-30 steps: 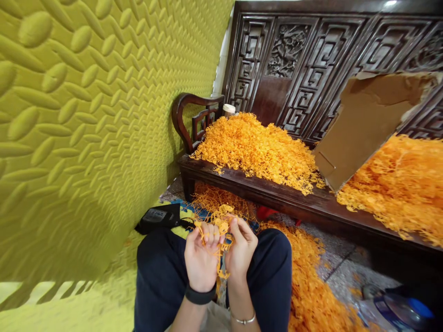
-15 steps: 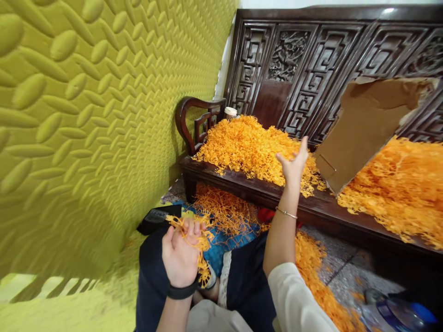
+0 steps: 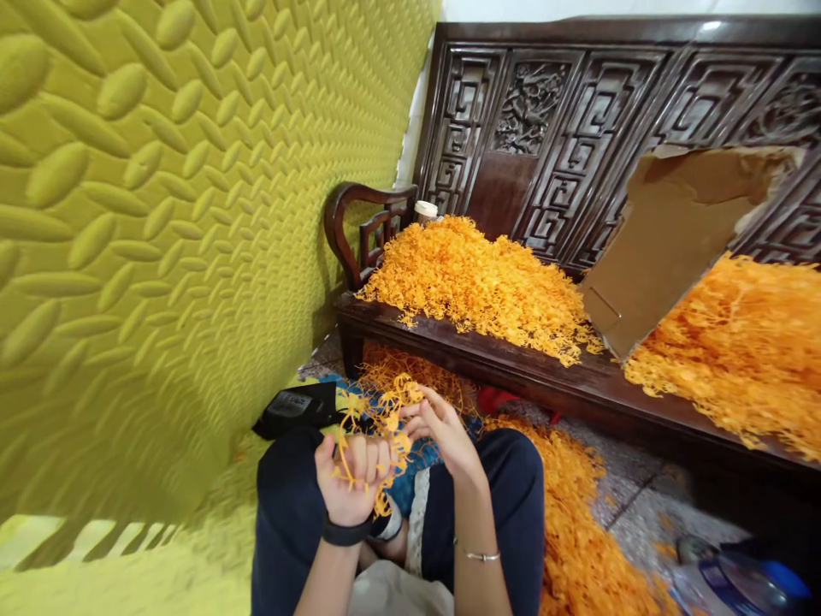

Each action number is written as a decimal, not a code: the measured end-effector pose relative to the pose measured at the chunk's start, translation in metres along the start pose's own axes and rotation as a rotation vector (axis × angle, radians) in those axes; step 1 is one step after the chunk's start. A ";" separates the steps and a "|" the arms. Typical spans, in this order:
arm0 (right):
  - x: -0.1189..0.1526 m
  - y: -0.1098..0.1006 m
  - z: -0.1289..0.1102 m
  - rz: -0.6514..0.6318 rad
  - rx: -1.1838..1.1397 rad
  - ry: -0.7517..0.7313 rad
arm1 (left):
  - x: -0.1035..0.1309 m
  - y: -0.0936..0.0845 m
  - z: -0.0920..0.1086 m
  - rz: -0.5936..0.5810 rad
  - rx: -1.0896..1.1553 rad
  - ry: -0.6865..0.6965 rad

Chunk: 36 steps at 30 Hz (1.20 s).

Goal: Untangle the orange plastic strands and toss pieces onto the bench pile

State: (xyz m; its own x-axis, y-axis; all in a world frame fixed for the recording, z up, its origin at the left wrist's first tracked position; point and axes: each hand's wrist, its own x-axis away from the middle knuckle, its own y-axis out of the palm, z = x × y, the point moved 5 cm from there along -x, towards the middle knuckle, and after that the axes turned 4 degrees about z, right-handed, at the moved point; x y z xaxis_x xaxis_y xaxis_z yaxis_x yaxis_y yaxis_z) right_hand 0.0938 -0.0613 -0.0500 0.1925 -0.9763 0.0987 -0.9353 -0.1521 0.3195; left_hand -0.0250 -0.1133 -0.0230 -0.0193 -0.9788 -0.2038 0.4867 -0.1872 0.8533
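My left hand (image 3: pixel 356 475), a dark band at its wrist, is closed around a bunch of orange plastic pieces (image 3: pixel 392 419) with thin, branching, flower-like ends. Strands stick out above and beside its fingers. On the right side of the bunch, my right hand (image 3: pixel 445 432) has its bent fingers and thumb at the strands and appears to pinch them; the exact contact is partly hidden. Both hands are above my lap. Beyond them on the dark wooden bench (image 3: pixel 442 329) lies a heap of similar small orange pieces (image 3: pixel 475 274).
A cardboard sheet (image 3: pixel 680 239) leans on the bench back between the left heap and another orange heap (image 3: pixel 757 342). More orange pieces (image 3: pixel 577 513) cover the floor at right, near a blue-capped bottle (image 3: pixel 737 586). A black bag (image 3: pixel 295 409) lies by my left knee. A yellow textured mat (image 3: pixel 192 214) stands at left.
My right hand has come back from over the bench heap, with its fingers spread before, to the bunch in my left hand. The left hand has shifted slightly right, still holding the bunch.
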 end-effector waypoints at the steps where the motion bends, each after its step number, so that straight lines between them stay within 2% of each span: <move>1: 0.001 0.003 0.000 0.019 -0.057 -0.019 | 0.002 0.000 -0.005 -0.043 -0.013 -0.026; 4: 0.003 0.005 -0.008 0.091 -0.155 -0.121 | 0.007 -0.002 -0.019 -0.097 -0.052 -0.117; 8: 0.008 -0.003 -0.021 0.232 -0.199 -0.279 | 0.007 -0.009 -0.026 0.002 -0.066 -0.147; 12: 0.017 -0.021 -0.028 0.460 -0.242 -0.441 | -0.001 -0.024 -0.017 0.137 -0.044 -0.089; 14: 0.021 -0.029 -0.028 0.544 -0.270 -0.485 | -0.006 -0.039 -0.008 0.222 -0.093 -0.092; 16: 0.022 -0.032 -0.029 0.571 -0.289 -0.499 | -0.009 -0.056 0.006 0.274 -0.203 -0.118; 21: 0.023 -0.033 -0.030 0.591 -0.311 -0.522 | -0.007 -0.093 0.051 0.299 -0.536 -0.235; 24: 0.025 -0.036 -0.032 0.617 -0.285 -0.553 | -0.002 -0.109 0.077 0.401 -0.635 -0.175; 27: 0.021 -0.034 -0.030 0.500 -0.234 -0.489 | 0.002 -0.114 0.097 0.544 -0.602 0.096; 29: 0.018 -0.027 -0.027 0.371 -0.202 -0.415 | 0.004 -0.109 0.100 0.589 -0.605 0.250; 30: 0.017 -0.023 -0.025 0.316 -0.187 -0.382 | 0.004 -0.104 0.096 0.575 -0.635 0.278; 32: 0.017 -0.014 -0.021 0.225 -0.162 -0.333 | 0.001 -0.088 0.082 0.477 -0.716 0.259; 36: 0.019 0.007 -0.017 0.029 -0.093 -0.258 | -0.002 -0.054 0.038 0.213 -0.816 0.068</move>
State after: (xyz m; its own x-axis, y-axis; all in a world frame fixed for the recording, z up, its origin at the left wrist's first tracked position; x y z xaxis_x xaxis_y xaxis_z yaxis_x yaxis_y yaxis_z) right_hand 0.0961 -0.0779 -0.0300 0.0731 -0.9887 -0.1309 -0.9057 -0.1207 0.4064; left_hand -0.0843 -0.1041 -0.0503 0.1843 -0.9744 -0.1286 0.9524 0.1447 0.2682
